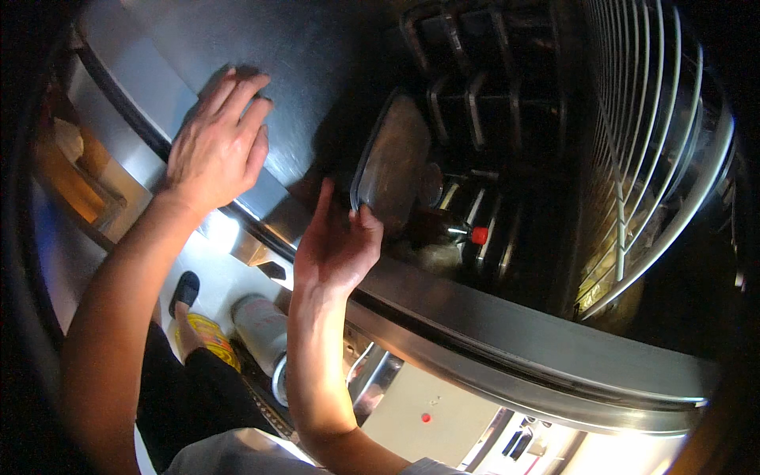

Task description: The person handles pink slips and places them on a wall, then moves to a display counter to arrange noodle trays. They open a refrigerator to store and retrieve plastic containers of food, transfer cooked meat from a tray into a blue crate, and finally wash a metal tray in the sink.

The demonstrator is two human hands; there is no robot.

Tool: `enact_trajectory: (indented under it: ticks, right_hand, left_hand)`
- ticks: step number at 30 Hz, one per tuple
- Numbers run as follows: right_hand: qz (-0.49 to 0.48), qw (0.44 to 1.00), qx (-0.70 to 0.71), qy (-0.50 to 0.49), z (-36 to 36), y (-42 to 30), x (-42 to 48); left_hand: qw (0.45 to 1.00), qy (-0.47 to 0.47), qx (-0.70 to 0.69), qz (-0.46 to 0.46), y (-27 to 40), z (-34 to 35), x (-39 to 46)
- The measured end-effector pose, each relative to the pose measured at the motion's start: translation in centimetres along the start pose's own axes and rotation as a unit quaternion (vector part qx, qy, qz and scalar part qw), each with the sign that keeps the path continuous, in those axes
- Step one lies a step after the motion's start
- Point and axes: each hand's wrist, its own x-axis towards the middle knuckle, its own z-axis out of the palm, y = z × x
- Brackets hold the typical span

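In the head view I look down into a dark metal-lined cabinet interior, which looks like a refrigerator. My left hand (219,136) is spread over the smooth metal wall (297,71) at the upper left, fingers apart, holding nothing. Near the middle, my right hand (338,249) has its thumb and fingertips at the lower corner of a clear lidded plastic container (392,160), which is tilted up on edge. The container's contents look brownish and cannot be made out. Just right of it lies a dark bottle with a red cap (480,236).
A white wire shelf (620,208) with bagged items curves along the right. Metal rack supports (475,113) line the dark back. The cabinet's metal edge with a black gasket (475,344) crosses below my right hand. A grey cylinder (261,326) and a yellow tin (208,341) stand on the floor.
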Motion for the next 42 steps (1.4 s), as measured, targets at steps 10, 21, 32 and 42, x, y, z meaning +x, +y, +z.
enact_trajectory:
  ticks: [10,21,32,42]
  right_hand:
    - [0.109,0.991,0.076,-0.017,-0.2,1.8,-4.8]
    - [0.084,0.976,-0.167,-0.114,-2.1,-0.6,-3.2]
    - [-0.002,0.981,-0.018,0.191,2.7,-1.8,10.0]
    - [-0.013,0.992,-0.112,0.060,-1.6,0.5,6.3]
  left_hand:
    - [0.831,-0.230,-0.397,-0.315,6.3,-3.7,2.1]
    - [0.709,-0.080,-0.587,-0.383,4.7,-5.8,4.5]
    - [0.746,-0.084,-0.529,-0.396,4.9,-4.1,3.1]
    - [0.749,-0.124,-0.529,-0.379,3.8,-4.8,4.6]
